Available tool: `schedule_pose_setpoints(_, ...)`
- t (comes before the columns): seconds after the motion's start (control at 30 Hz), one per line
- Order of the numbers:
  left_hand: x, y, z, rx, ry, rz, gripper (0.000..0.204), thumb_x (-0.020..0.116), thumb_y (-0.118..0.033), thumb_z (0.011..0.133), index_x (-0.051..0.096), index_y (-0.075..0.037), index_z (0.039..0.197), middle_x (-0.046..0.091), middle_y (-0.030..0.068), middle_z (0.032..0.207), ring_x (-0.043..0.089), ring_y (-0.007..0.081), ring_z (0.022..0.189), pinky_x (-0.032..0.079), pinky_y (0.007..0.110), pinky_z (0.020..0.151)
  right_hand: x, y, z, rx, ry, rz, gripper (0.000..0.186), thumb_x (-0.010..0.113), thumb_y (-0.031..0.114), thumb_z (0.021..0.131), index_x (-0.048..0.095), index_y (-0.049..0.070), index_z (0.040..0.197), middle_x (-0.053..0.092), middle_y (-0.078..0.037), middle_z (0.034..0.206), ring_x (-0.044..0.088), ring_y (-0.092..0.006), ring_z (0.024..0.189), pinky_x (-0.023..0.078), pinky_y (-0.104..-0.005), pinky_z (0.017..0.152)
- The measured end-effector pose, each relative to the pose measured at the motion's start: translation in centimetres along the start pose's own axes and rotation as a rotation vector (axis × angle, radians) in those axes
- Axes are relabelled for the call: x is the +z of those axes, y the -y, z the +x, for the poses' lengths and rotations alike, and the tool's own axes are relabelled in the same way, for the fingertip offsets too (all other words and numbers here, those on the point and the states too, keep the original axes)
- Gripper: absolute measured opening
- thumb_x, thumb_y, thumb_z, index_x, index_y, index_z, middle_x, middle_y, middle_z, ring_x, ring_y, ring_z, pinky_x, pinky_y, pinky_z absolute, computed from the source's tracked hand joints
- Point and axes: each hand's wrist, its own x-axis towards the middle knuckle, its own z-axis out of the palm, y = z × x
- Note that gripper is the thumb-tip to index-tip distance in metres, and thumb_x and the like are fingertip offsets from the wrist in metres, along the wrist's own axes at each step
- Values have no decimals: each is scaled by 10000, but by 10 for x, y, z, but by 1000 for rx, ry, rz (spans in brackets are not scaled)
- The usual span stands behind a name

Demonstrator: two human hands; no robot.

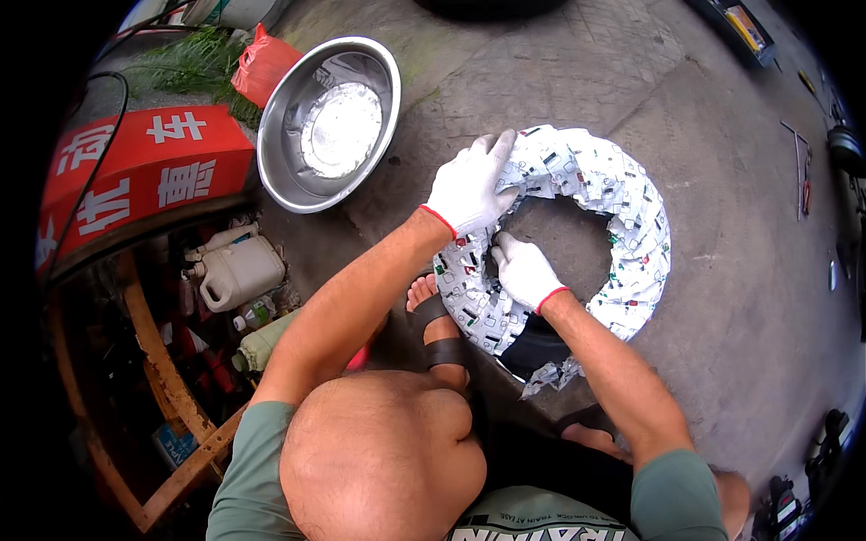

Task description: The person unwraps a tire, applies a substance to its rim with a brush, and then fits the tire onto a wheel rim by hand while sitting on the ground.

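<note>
A tire [534, 346] lies on the ground in front of me, wound in crinkled white wrapping [637, 212] printed with small dark, red and green shapes. Bare black rubber shows only at its near side, where a torn end of wrapping hangs loose. Both hands wear white gloves with red cuffs. My left hand [473, 183] clasps the ring at its upper left, thumb toward the hole and fingers over the top. Curled at the inner edge on the left, my right hand [527, 270] pinches the wrapping; its fingertips are partly hidden.
A steel basin [271, 135] stands at the upper left beside an orange plastic bag [264, 68]. Left of me are a red sign [144, 176] and a wooden frame [171, 388] with jugs [239, 272]. Tools [802, 171] lie far right; a dark tray [735, 32] sits top right.
</note>
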Motion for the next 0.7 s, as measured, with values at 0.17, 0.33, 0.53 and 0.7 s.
schedule_pose_setpoints(0.17, -3, -8, 42, 253, -67, -44, 751, 775, -274, 863, 466, -143, 1534, 534, 177, 1493, 555, 384, 1337, 485, 445, 1103, -15, -4, 32, 20, -140, 162, 250, 527, 187, 1021, 607, -6, 1158, 666, -351, 993, 634, -535, 998, 497, -599, 832)
schedule_pose_setpoints(0.33, 17, -4, 43, 252, -83, 10, 692, 752, -286, 888, 493, -175, 1520, 534, 147, 1500, 549, 368, 1340, 478, 455, 1113, 13, 3, 15, 45, -315, 155, 234, 546, 169, 1010, 604, 15, 1176, 662, -353, 963, 633, -546, 958, 496, -606, 804)
schedule_pose_setpoints(0.53, 9, -5, 43, 247, -44, -3, 701, 756, -273, 887, 488, -178, 1527, 508, 147, 1530, 536, 365, 1356, 470, 448, 1131, -3, -31, -33, -170, 377, -74, 285, 538, 244, 1012, 669, -8, 1046, 682, -331, 996, 654, -517, 989, 517, -559, 870)
schedule_pose_setpoints(0.7, 10, -10, 45, 254, -89, -44, 688, 759, -280, 892, 499, -182, 1521, 511, 151, 1528, 534, 367, 1356, 458, 443, 1136, -31, -32, 30, 165, -295, 298, 231, 544, 181, 1010, 617, -39, 1018, 632, -356, 936, 630, -530, 952, 498, -546, 768)
